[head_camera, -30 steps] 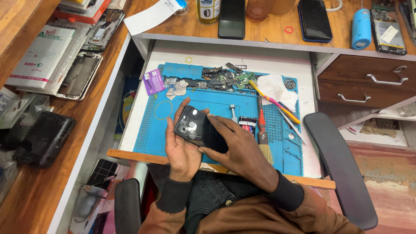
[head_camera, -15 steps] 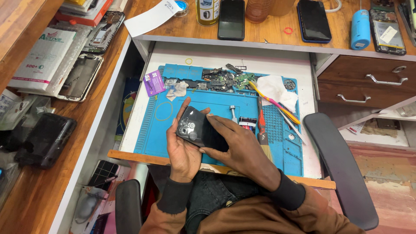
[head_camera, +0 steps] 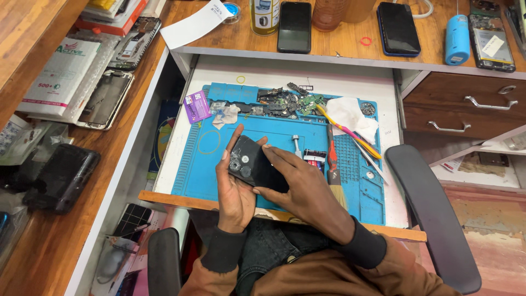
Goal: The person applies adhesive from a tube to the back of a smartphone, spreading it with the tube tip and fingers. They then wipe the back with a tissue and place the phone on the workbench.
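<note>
Both my hands hold a black phone (head_camera: 253, 164) back side up over the front of a blue work mat (head_camera: 263, 137). My left hand (head_camera: 233, 189) cradles it from the left and below, fingers up along its edge. From the right, my right hand (head_camera: 298, 189) grips it with fingers pressed on its dark back panel. Round camera rings show at the phone's left end.
On the mat lie circuit boards and small parts (head_camera: 285, 101), a purple card (head_camera: 196, 106), a white tissue (head_camera: 350, 115), a brush (head_camera: 334, 172), a toothbrush (head_camera: 348, 131) and a screwdriver bit (head_camera: 296, 143). Phones (head_camera: 293, 26) and a blue cylinder (head_camera: 456, 32) sit on the wooden desk behind. Chair armrests (head_camera: 427, 214) flank me.
The phone has turned slightly in my hands and my fingers have shifted along it; both hands stay in about the same spot above the mat.
</note>
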